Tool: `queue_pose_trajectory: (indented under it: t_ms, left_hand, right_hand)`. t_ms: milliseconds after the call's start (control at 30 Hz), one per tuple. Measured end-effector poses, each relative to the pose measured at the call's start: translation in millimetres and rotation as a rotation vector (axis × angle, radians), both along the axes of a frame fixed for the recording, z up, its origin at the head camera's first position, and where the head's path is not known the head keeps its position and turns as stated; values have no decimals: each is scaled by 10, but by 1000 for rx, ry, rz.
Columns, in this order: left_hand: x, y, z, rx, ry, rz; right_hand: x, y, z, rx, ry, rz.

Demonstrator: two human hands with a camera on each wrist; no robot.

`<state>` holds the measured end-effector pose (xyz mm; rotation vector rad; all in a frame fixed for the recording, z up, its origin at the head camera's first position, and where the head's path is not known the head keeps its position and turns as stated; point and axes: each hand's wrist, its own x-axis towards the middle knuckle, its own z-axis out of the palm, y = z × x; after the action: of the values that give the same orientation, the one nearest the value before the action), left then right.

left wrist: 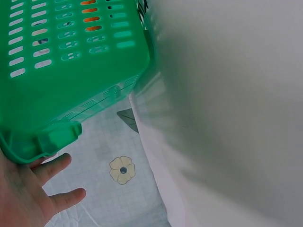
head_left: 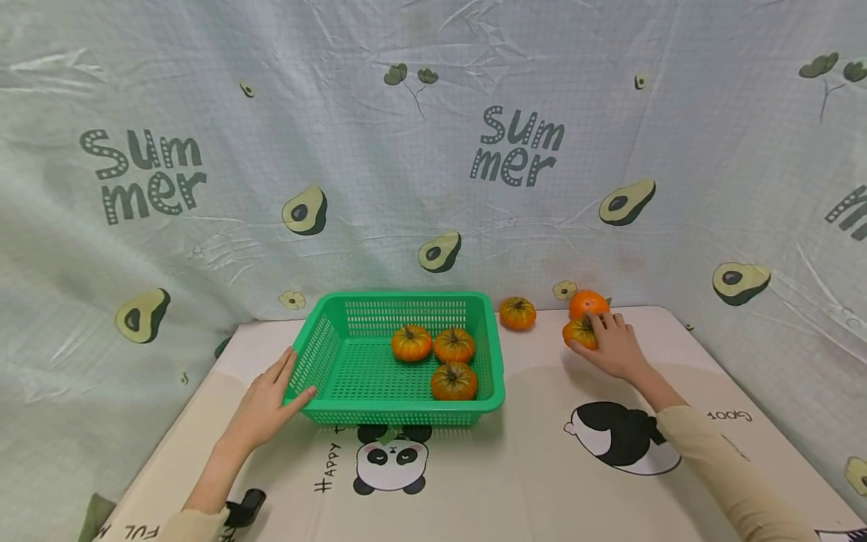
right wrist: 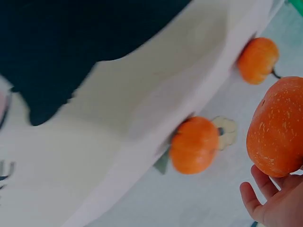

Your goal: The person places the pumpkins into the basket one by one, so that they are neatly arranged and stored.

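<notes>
In the head view my right hand (head_left: 616,350) holds a small orange pumpkin (head_left: 579,333) with greenish streaks, over the table's back right. The right wrist view shows this pumpkin (right wrist: 277,127) from below, above my fingers (right wrist: 265,184). Just behind it is another round orange pumpkin (head_left: 588,303), its smooth side facing me. My left hand (head_left: 264,403) rests at the left rim of a green plastic basket (head_left: 400,406), fingers spread and fairly straight. Three small pumpkins (head_left: 454,382) sit in the basket's right half. In the left wrist view the fingers (left wrist: 68,198) extend past the basket's rim (left wrist: 42,142).
One more pumpkin (head_left: 518,313) stands at the table's back edge, right of the basket. A pale cloth printed with avocados (head_left: 440,252) hangs behind the table (head_left: 528,467). The tabletop bears panda and other prints.
</notes>
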<state>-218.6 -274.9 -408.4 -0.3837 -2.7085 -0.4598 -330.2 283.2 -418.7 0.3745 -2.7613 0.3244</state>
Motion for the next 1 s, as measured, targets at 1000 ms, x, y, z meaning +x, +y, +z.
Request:
queue_pose_trajectory:
  t_ms: [1000]
  left_hand:
    - [-8, 1, 3, 15, -1, -8]
  right_hand:
    - [221, -952, 608, 44, 159, 309]
